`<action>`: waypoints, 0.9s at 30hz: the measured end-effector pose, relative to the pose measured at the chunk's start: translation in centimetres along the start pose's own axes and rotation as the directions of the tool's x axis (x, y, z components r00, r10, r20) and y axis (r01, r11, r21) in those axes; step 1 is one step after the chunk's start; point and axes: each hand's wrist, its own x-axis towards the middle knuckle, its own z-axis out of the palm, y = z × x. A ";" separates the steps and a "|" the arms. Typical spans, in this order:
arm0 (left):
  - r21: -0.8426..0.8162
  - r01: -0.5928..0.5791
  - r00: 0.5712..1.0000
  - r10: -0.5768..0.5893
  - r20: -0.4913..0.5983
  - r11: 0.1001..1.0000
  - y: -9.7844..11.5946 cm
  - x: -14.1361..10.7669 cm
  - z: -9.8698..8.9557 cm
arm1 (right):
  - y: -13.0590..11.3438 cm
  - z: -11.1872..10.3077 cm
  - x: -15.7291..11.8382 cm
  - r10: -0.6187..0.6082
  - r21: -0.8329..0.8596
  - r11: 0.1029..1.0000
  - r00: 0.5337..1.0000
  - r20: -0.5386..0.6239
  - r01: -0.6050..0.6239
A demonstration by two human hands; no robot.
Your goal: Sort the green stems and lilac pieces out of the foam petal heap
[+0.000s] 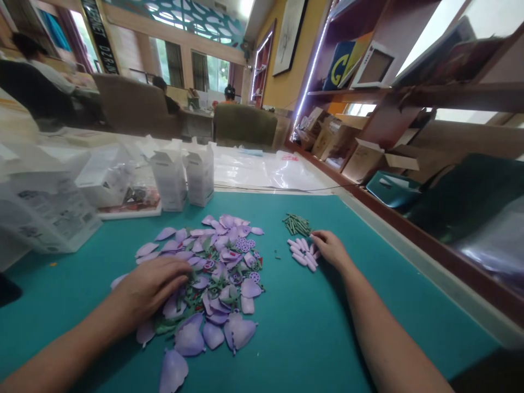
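Observation:
A wide heap of purple petal-shaped plastic pieces [241, 330], mixed with green bits [166, 326] and small purple wheel-like pieces [254, 277], lies on a teal mat. My left hand [158, 284] rests on the heap's left side, fingers bent and pressed together; what is under the fingertips is hidden. To the right is a small group of pale pink peg-shaped pieces [301, 257]. At its upper right edge, my right hand [331, 248] pinches what looks like one such pink piece. Just behind that group sits a bundle of thin dark green sticks [297, 224].
White boxes [200, 174] and a clear-wrapped package [141, 199] stand at the back left. Behind the teal mat [295, 327] lies white plastic sheeting [262, 169]. Shelves with cardboard boxes [364, 161] line the right. Tiny green bits [277, 256] lie mid-mat. People sit farther back.

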 end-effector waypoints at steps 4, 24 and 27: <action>0.008 -0.023 1.000 0.023 -0.002 1.000 -0.2 -0.2 0.0 | 0.3 0.5 0.1 0.029 -0.045 0.999 0.999 0.041 -0.028; -0.220 0.384 0.894 -0.421 -0.151 0.896 0.9 -0.2 -2.0 | -6.6 0.3 -1.4 -0.172 0.015 0.984 0.975 -0.141 0.176; -0.269 0.476 0.839 -0.524 -0.147 0.837 1.1 0.0 -2.7 | -9.3 1.6 -2.3 -0.234 0.092 0.968 0.972 -0.009 0.233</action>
